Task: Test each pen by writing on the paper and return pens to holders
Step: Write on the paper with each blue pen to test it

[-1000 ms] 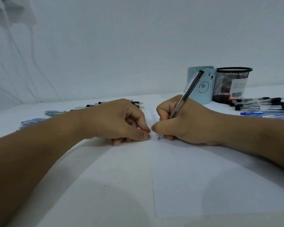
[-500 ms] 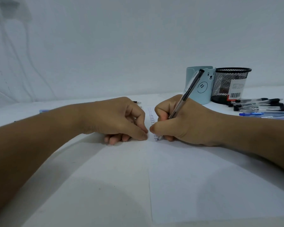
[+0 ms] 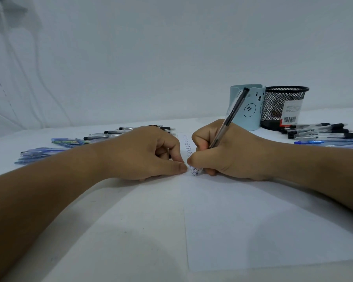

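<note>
My right hand (image 3: 232, 153) grips a clear pen (image 3: 228, 119) with a black top end. Its tip touches the white paper (image 3: 253, 220) at the bottom of a column of small written words (image 3: 189, 147) along the paper's left edge. Just left of that edge, my left hand (image 3: 143, 153) rests on the table with its fingers curled under and its thumb tip beside the pen tip. I see nothing in it. A pale blue bear holder (image 3: 251, 110) and a black mesh holder (image 3: 281, 106) stand behind the right hand; their insides are hidden.
Several black-capped and blue pens (image 3: 322, 133) lie on the table at the far right. More black pens (image 3: 114, 133) lie behind my left hand, with blue pens (image 3: 39, 153) further left. A white wall closes off the back of the table.
The pen tip has crept slightly down the column of words. Both hands stay in place; my head has shifted a little, so the pens at the left show again.
</note>
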Motion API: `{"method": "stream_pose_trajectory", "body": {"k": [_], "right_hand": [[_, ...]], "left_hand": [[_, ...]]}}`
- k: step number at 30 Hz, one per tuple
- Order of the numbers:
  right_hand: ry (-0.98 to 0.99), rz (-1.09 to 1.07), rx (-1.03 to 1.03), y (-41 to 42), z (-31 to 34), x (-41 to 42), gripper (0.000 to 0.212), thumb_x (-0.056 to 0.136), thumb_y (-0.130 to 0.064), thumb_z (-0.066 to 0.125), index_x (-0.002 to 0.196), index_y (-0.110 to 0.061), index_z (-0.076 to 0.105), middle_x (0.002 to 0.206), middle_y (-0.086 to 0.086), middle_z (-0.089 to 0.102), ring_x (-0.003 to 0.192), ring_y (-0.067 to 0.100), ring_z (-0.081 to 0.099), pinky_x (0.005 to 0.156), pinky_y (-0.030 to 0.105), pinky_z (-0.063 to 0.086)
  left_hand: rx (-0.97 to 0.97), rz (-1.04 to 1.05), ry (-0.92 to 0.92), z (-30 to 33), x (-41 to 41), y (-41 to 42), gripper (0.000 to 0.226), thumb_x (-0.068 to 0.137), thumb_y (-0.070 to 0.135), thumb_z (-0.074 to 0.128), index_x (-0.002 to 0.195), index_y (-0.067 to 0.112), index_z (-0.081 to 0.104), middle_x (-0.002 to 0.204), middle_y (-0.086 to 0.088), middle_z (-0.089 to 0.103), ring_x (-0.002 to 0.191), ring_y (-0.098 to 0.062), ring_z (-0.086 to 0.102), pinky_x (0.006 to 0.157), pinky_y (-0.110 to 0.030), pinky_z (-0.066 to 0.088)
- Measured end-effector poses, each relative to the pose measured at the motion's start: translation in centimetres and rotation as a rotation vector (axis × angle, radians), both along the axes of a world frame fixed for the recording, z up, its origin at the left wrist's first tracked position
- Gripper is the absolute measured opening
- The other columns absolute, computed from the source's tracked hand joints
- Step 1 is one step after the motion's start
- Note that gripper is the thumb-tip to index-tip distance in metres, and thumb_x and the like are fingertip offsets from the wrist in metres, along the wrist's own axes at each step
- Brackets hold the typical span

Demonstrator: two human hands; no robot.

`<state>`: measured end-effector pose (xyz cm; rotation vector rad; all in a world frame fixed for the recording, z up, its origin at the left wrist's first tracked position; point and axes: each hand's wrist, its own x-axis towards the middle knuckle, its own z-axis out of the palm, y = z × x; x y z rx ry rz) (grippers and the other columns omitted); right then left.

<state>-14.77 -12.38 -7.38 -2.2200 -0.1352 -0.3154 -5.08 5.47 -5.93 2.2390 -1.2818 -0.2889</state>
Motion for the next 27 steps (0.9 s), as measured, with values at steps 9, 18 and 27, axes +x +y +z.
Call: {"method": "stream_pose_trajectory", "body": {"k": [9,18,27], "right_hand": [[-0.031,0.003,0.025,-0.24,-0.26,0.23,0.042,0.078,-0.002,0.065,0.051,-0.017,0.036,0.045,0.003,0.048,0.052,0.021,0.045,0.052,0.029,0.033],[-0.037,0.021,0.012,-0.41,-0.35,0.38,0.042,0.078,-0.002,0.065,0.052,-0.017,0.036,0.049,0.006,0.049,0.052,0.021,0.045,0.055,0.034,0.035],[-0.184,-0.01,0.344,-0.47,-0.24,0.17,0.05,0.093,-0.042,0.065,0.058,-0.012,0.046,0.056,0.004,0.05,0.053,0.022,0.048,0.049,0.029,0.038]], "left_hand": [[-0.004,0.008,0.003,0.06,-0.26,0.03,0.015,0.089,0.03,0.075,0.08,0.017,0.073,0.059,-0.009,0.056,0.044,-0.015,0.043,0.044,-0.015,0.037],[-0.007,0.002,-0.031,0.01,-0.23,0.04,0.015,0.09,0.029,0.074,0.078,0.02,0.073,0.055,-0.001,0.056,0.045,-0.012,0.044,0.047,-0.015,0.037],[-0.085,-0.023,-0.188,-0.73,-0.34,0.12,0.017,0.087,0.034,0.077,0.074,0.022,0.074,0.062,-0.002,0.066,0.053,-0.007,0.048,0.054,-0.019,0.039]]}}
